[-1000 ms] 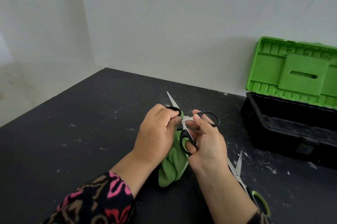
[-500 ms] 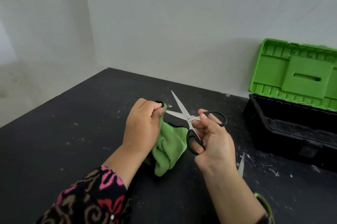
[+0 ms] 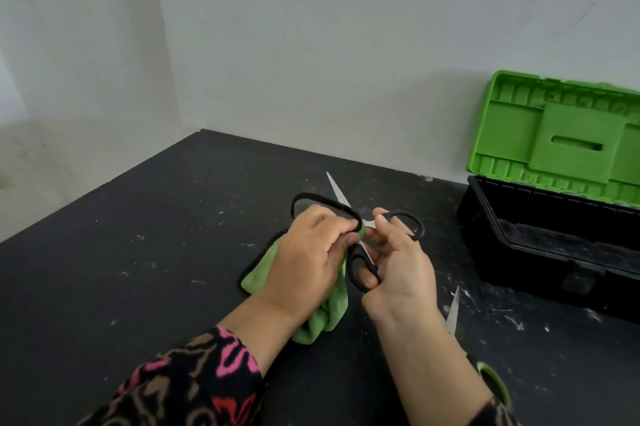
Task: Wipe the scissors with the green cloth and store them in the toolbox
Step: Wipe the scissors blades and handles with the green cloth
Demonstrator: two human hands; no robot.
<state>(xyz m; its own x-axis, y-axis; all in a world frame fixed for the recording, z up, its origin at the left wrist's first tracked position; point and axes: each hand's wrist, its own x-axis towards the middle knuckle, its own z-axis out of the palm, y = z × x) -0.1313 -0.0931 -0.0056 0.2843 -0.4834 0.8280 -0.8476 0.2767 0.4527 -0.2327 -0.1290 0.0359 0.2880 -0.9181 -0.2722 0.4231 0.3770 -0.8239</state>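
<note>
My right hand holds black-handled scissors by their loops, with the blades spread and one silver blade pointing up and away. My left hand grips the green cloth and pinches it around the other blade near the pivot, so that blade is hidden. The cloth has a black edge and hangs down under my left hand. The toolbox stands at the right with its green lid up and its black tub open.
A second pair of scissors with green-trimmed handles lies on the black table under my right forearm, only a blade tip and a handle showing. A white wall runs behind the table, whose left edge drops off.
My left hand has slid the cloth along the blade back toward the pivot, close to my right hand. The cloth's black-edged corner now loops up behind my left hand.
</note>
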